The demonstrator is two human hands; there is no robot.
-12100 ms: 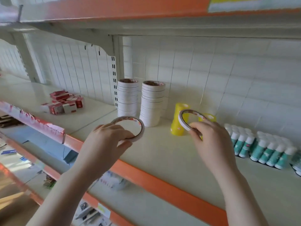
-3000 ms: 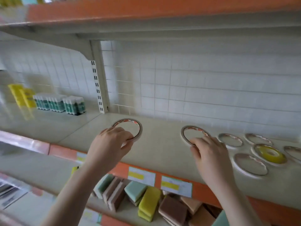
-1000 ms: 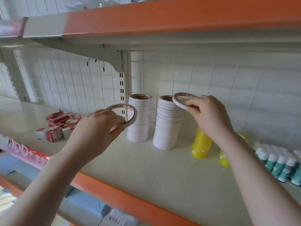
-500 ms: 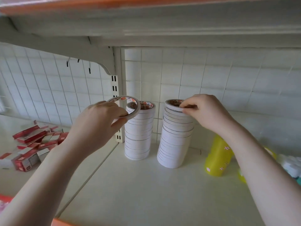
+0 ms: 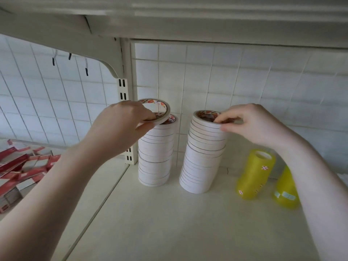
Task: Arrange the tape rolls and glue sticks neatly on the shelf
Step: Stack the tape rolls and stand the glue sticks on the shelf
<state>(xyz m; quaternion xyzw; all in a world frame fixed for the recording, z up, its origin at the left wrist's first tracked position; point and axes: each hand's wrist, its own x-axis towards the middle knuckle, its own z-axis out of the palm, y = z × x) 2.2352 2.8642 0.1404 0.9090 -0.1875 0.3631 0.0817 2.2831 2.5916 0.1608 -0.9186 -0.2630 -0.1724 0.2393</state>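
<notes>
Hands on white tape rolls.

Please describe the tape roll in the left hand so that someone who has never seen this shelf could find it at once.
Find the slotted upright post at the back of the shelf; two white tape stacks stand to its right. Over the left stack, the left hand holds one thin white roll. Unlike the stacked rolls, it is tilted, not lying flat.

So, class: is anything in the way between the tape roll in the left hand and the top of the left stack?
Nothing visible. The left hand holds the tape roll tilted just above the left stack, with only a small gap between them.
</notes>
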